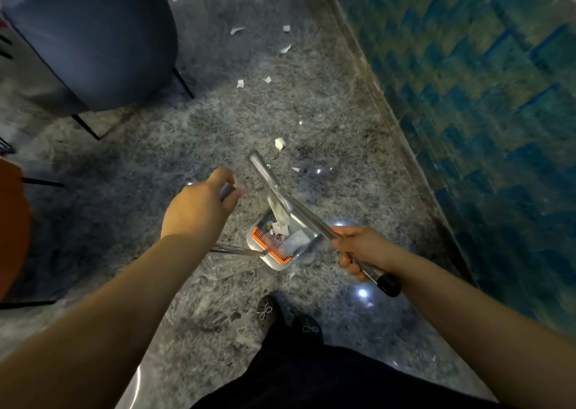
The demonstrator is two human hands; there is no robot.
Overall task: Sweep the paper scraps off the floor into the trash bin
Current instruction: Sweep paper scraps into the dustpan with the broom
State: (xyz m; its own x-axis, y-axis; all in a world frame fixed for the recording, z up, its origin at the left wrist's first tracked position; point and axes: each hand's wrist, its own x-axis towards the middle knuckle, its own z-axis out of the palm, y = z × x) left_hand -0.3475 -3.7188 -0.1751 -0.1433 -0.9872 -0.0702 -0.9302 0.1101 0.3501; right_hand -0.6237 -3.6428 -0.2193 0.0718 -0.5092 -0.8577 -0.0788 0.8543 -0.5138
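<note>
Left hand (199,206): reaching forward at frame centre, fingers curling round the top of a metal handle (227,190); a second stretch of metal rod is showing below the forearm, running toward the dustpan, though whether it is the same handle cannot be told.

Right hand (358,249): sitting at centre right, fist gripping a silver pole (293,206) near its black end cap (388,285); the pole is slanting up and left across the dustpan.

Dustpan (282,242): lying on the floor between the two hands, pale body with an orange comb edge (272,245), holding white paper scraps and other small litter.

Paper scraps (280,143): lying loose on the floor, one just above the pole's far tip, more scattering toward the upper centre of the frame.

Floor (187,299): grey speckled stone, glossy, showing light reflections.

Chair (90,38): dark blue seat shell on thin black legs, occupying the upper left.

Wall (483,97): blue-green patterned surface, filling the right side, with a stone skirting running along its base.

Feet (286,318): dark shoes with bow trims, standing at lower centre below the dustpan.
</note>
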